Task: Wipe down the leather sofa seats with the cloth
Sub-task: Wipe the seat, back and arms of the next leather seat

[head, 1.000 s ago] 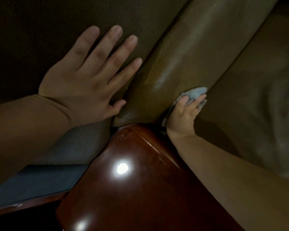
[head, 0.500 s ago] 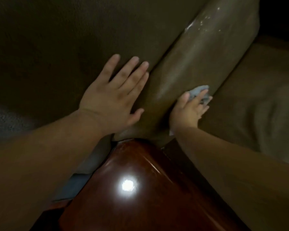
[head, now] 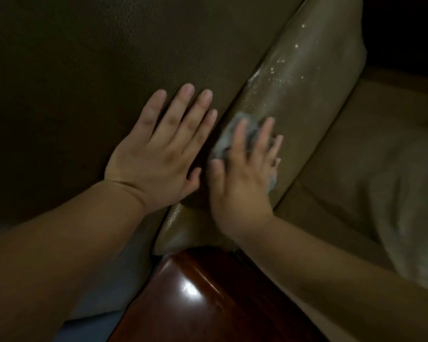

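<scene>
**Cloth rides up onto the padded roll**

Since half a second ago, the right hand (head: 242, 174) has shifted from the crease at the roll's lower right side up onto the top of the leather roll (head: 304, 95), carrying the cloth (head: 229, 135) with it. The left hand (head: 158, 154) has stayed flat on the dark leather panel (head: 84, 82), now lying just beside the right hand, the two thumbs close together but apart.

The right hand lies spread over the cloth, fingers straight and splayed, pressing it against the roll. The cloth, pale grey-blue, shows between and beyond the fingers and again as a small fold at the hand's outer edge; it is blurred, so its folds cannot be made out. Above the fingertips, the roll's surface carries a streak of shiny wet specks running up its length.

The left hand is open, palm down, all four fingers extended and pointing up and to the right, its fingertips near the seam where the panel meets the roll.

To the right of the roll lies a lighter tan seat cushion (head: 381, 169). Below both hands, a glossy reddish-brown wooden armrest (head: 208, 304) curves toward the camera with a bright glare spot. A patch of pale blue-grey surface (head: 104, 299) shows under the left forearm.
</scene>
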